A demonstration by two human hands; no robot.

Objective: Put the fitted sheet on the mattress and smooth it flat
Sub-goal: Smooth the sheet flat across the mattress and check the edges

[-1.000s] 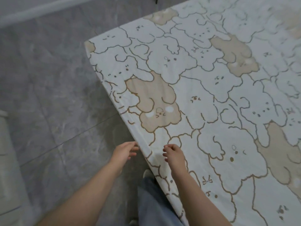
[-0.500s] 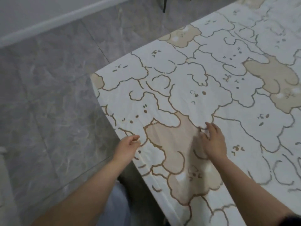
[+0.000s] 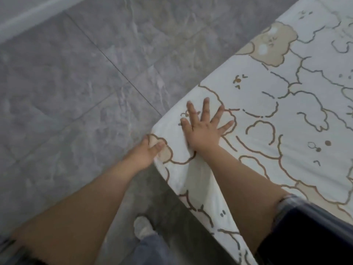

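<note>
Since the earlier frames both hands have travelled along the mattress edge to its corner, and the right hand (image 3: 202, 131) has changed from curled fingers to a flat, spread palm. The fitted sheet (image 3: 267, 119), white with brown-outlined bear figures, covers the mattress across the right and far part of the scene, its corner lying near the centre. The right hand presses on the sheet top just inside that corner, all five fingers straight and splayed, holding nothing. The left hand (image 3: 146, 152) sits immediately to the left at the corner edge, fingers curled over the sheet fabric and gripping it at the corner fold. The sheet side hangs down the near edge toward the grey tiled floor (image 3: 76, 83). A dark sleeve (image 3: 309, 226) covers the right upper arm, and a light shoe (image 3: 142, 227) stands on the floor below the corner
</note>
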